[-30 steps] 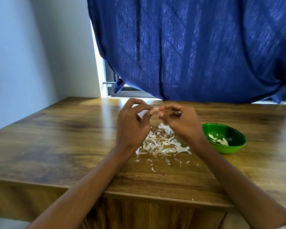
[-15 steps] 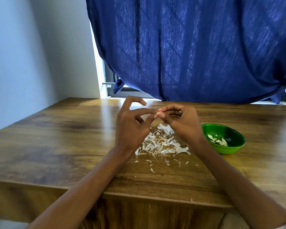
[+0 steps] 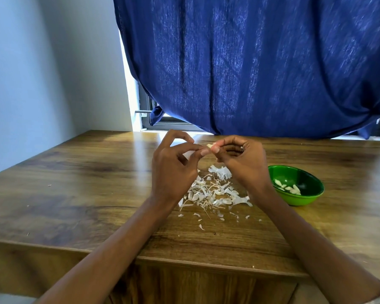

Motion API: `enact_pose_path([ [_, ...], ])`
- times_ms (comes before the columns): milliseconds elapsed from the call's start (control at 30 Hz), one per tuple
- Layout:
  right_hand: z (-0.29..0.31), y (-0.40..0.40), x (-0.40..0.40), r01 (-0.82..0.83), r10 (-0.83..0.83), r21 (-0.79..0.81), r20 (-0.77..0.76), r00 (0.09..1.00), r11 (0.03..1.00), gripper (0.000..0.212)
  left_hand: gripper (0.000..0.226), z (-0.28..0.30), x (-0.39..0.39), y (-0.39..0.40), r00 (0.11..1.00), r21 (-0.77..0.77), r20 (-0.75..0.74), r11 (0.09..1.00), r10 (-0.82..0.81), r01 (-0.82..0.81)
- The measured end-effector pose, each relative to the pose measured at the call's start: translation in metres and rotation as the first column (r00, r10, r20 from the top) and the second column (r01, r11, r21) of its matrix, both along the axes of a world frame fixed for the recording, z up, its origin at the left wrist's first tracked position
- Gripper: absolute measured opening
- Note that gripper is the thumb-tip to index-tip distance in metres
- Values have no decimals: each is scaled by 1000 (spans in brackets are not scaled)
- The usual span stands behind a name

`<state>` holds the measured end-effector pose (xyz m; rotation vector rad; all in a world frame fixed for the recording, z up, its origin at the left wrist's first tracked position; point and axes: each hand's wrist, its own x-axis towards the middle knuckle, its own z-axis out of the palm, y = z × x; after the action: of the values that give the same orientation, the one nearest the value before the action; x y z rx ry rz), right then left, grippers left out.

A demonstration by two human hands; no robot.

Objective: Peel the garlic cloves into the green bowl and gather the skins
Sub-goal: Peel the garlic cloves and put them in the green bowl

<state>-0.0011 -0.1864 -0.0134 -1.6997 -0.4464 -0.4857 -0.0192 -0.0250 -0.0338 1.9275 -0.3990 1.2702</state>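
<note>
1. your left hand (image 3: pixel 173 170) hangs over the wooden table (image 3: pixel 75 194) with its thumb and a fingertip closed on the near end of the garlic clove (image 3: pixel 210 146), the index finger lifted free above. use that thumbnail as the working edge: catch the loose papery skin at the tip and pull it away from the clove, not along it.

2. the clove sits in the air between your two hands, above the far edge of the pile of skins (image 3: pixel 213 194). it is too small to tell how much skin is left on it, so turn it as you go and check every side.

3. keep the work over that pile. it lies on the table between your forearms, with a few flakes strayed toward the near edge; whatever you strip should drop onto the heap, which leaves less to gather later.

4. your right hand (image 3: pixel 241 161) pinches the other end of the clove between thumb and forefinger, the other fingers curled, a ring on one of them. hold firmly but lightly; a bare clove is likely slick and could shoot out if squeezed hard.

5. the green bowl (image 3: pixel 316 191) stands on the table just right of your right wrist, with several peeled cloves (image 3: pixel 287 187) already in it. once this one is bare, carry it over with the right hand and set it in low.
</note>
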Motion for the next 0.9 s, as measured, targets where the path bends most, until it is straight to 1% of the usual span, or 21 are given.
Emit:
enact_pose_path([
  [33, 0, 0, 0, -2, 2, 6, -2, 1000, 1000, 8, 12, 0, 1, 0, 1000, 13, -4, 1000, 10, -10],
  [100, 1, 0, -1, -9, 9, 20, -18, 1000, 1000, 7, 41, -3, 3, 1, 998, 40, -57, 999, 17, -15],
  [133, 1, 0, -1, -13, 13, 26, -22, 1000, 1000, 7, 49, -4, 4, 1, 995, 44, -93, 999, 19, -15],
  [167, 1, 0, -1, -15, 15, 27, -23, 1000, 1000, 7, 50, -4, 5, 1, 993, 54, -117, 998, 27, -20],
  [200, 1, 1, 0, -15, 16, 25, -20, 1000, 1000, 7, 44, -5, 6, 2, 990, 68, -135, 997, 44, -35],
  [267, 1, 0, 0, -21, 21, 29, -17, 1000, 999, 9, 18, -4, 6, 4, 987, 79, -152, 996, 49, -38],
  [300, 1, 0, -1, -22, 23, 34, -16, 1000, 999, 11, 9, -3, 5, 4, 988, 80, -151, 997, 30, -18],
  [367, 1, 0, -1, -17, 17, 30, -13, 1000, 999, 14, 28, -2, 5, 4, 993, 64, -110, 997, -40, 47],
  [400, 1, 0, -1, -17, 17, 23, -15, 1000, 1000, 14, 33, -1, 3, 2, 993, 51, -87, 995, -86, 91],
  [467, 1, 0, -1, -32, 33, 6, -27, 999, 999, 16, 28, 1, -1, 0, 989, 36, -51, 989, -140, 141],
  [567, 3, 2, -1, -72, 71, -23, -34, 997, 997, 15, 14, -2, 1, 2, 996, 50, 23, 995, -87, 86],
  [700, 3, 4, -3, -152, 151, -18, -53, 987, 988, 9, 9, -2, -1, 1, 996, 67, 78, 997, -34, 28],
  [800, 1, 6, -3, -213, 212, -21, -61, 975, 977, 9, 7, -2, -4, -1, 996, 33, 76, 998, -56, 53],
  [900, -2, 8, -5, -233, 232, -44, -34, 972, 971, 10, 8, -1, -7, -2, 992, -67, 5, 990, -123, 123],
])
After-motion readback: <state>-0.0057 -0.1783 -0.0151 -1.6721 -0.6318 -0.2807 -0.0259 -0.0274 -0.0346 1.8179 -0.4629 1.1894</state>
